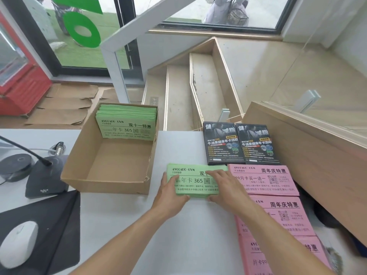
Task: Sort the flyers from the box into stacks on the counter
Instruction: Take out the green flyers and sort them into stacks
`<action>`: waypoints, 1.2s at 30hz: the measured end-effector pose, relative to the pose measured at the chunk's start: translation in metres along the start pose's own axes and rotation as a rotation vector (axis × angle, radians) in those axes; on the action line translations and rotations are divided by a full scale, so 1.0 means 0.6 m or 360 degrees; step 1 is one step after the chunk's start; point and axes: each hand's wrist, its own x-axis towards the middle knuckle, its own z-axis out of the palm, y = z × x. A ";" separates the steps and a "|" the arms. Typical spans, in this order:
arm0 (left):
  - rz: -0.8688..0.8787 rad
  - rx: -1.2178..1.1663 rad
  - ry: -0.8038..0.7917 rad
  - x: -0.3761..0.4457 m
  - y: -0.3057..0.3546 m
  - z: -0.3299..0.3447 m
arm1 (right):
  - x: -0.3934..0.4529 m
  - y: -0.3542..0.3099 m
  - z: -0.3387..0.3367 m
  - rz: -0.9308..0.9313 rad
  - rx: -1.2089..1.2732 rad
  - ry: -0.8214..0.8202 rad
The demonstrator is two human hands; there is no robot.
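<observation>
A cardboard box sits on the white counter, with a bundle of green flyers leaning against its far wall. Just right of the box lies a stack of green flyers. My left hand holds its left near corner, thumb on top. My right hand lies across its right part, fingers straight on top and thumb at the near edge. Three stacks of pink flyers run along the right. Two stacks of black flyers lie behind them.
At the left stand a desk microphone, a round black disc and a white mouse on a black pad. A wooden ledge rises at the right. Beyond the counter, stairs drop away.
</observation>
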 end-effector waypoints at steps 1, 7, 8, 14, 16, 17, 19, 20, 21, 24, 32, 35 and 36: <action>0.0001 0.0001 -0.0016 0.000 -0.001 -0.001 | -0.002 -0.004 0.001 0.0000 0.0006 -0.0005; 0.0010 -0.0125 -0.0075 -0.005 0.000 -0.007 | -0.006 -0.010 -0.002 0.0032 0.0035 -0.0037; 0.0017 -0.0153 -0.0079 -0.005 0.000 -0.009 | -0.005 -0.011 -0.003 0.0033 0.0035 -0.0044; 0.0561 -0.0273 0.0164 -0.050 0.010 -0.030 | 0.014 -0.070 -0.027 -0.0070 0.0246 0.0154; 0.0855 -0.0419 0.0391 -0.064 0.015 -0.060 | 0.037 -0.114 -0.047 -0.0173 0.0365 0.0240; 0.0937 -0.0460 0.0538 -0.066 0.014 -0.081 | 0.052 -0.140 -0.058 -0.0225 0.0396 0.0266; 0.0948 -0.0452 0.0847 -0.054 0.000 -0.132 | 0.086 -0.195 -0.079 -0.0332 0.0404 0.0301; 0.0883 -0.0409 0.0979 -0.043 -0.012 -0.162 | 0.103 -0.224 -0.089 -0.0375 0.0407 0.0296; 0.0793 -0.0338 0.1077 -0.030 -0.028 -0.191 | 0.122 -0.252 -0.097 -0.0406 0.0411 0.0281; 0.0530 -0.0011 0.1117 0.013 -0.087 -0.272 | 0.184 -0.324 -0.111 -0.0467 0.0375 0.0217; 0.0352 0.0133 0.1011 0.045 -0.141 -0.307 | 0.337 -0.398 -0.085 -0.0497 -0.0137 0.0182; 0.0265 0.0061 0.1020 0.053 -0.145 -0.310 | 0.353 -0.400 -0.073 -0.0518 -0.0250 0.0261; 0.0241 0.0038 0.1013 0.056 -0.146 -0.311 | 0.357 -0.400 -0.068 -0.0517 -0.0277 0.0276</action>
